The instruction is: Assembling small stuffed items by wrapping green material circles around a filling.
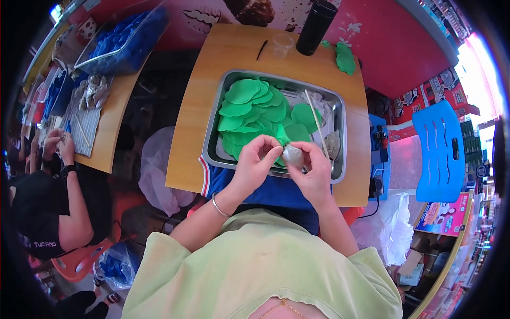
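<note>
Over the near edge of a metal tray (343, 143), both my hands are closed on a small whitish round bundle (292, 154) with a gathered green top. My left hand (256, 162) pinches it at the left, by the neck below the green part. My right hand (312, 174) holds its right side between thumb and fingers. Bright green round thin pieces (249, 109) lie heaped in the tray; their material is unclear. A pale thin stick (316, 123) leans across the tray's right part, beside crumpled translucent plastic (317, 99).
A black cylindrical bottle (316, 26), a clear cup (282, 44) and more green pieces (345, 58) stand or lie on the wooden table (228, 48). At left, a co-worker (58, 207) handles something small near a blue-filled bin (125, 42). A blue plastic stool (439, 149) is at right.
</note>
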`<state>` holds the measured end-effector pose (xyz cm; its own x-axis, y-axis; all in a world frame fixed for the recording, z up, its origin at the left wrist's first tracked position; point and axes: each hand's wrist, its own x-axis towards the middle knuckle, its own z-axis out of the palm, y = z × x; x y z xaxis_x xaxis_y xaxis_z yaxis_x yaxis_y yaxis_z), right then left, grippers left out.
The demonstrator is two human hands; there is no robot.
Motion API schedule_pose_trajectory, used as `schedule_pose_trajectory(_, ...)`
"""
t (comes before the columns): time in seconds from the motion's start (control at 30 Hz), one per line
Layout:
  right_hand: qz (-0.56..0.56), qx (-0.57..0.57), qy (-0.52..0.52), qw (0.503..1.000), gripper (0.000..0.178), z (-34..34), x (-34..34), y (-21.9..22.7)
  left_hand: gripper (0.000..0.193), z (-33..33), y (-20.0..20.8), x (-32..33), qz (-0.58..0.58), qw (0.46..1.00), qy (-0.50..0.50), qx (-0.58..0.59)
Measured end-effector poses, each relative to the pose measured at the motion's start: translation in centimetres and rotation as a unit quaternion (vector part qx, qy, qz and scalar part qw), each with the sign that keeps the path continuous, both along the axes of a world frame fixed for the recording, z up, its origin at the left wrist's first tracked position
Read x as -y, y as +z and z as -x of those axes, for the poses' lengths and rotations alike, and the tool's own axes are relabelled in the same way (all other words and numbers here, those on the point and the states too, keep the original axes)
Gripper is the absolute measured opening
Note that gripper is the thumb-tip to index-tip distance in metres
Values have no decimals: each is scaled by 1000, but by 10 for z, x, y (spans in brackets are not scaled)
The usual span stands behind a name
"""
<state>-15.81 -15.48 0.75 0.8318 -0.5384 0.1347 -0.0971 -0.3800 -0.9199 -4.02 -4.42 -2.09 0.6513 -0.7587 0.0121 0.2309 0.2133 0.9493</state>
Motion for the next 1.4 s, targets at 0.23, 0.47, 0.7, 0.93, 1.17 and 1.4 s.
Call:
schedule_pose_trajectory(0.23, 147, 56, -38, 987, 31, -3, 6, -5, 7, 0, 11, -2, 3, 996, -71, -53)
schedule_pose_trajectory(0.47, 167, 18, -111, 979, 25, -7, -6, -6, 8, 14, 6, 3, -23, 993, 45, 102)
schedule_pose_trajectory(0.7, 143, 47, -73, 986, 23, -9, 1, -11, 10, 15, 7, -1, -10, 1000, 10, -24)
schedule_pose_trajectory(0.93, 11, 51, -2, 999, 28, 3, 13, -6, 21, -1, 26, -9, -55, 952, 16, 302)
schedule_pose_trajectory(1.17, -2, 88, 108, 990, 29, 9, 24, 19, 49, -20, 35, -8, 27, 927, -127, 351)
schedule_pose_trajectory(1.4, 59, 79, 103, 990, 37, 19, 21, 24, 24, -4, 25, -8, 10, 988, -152, -37)
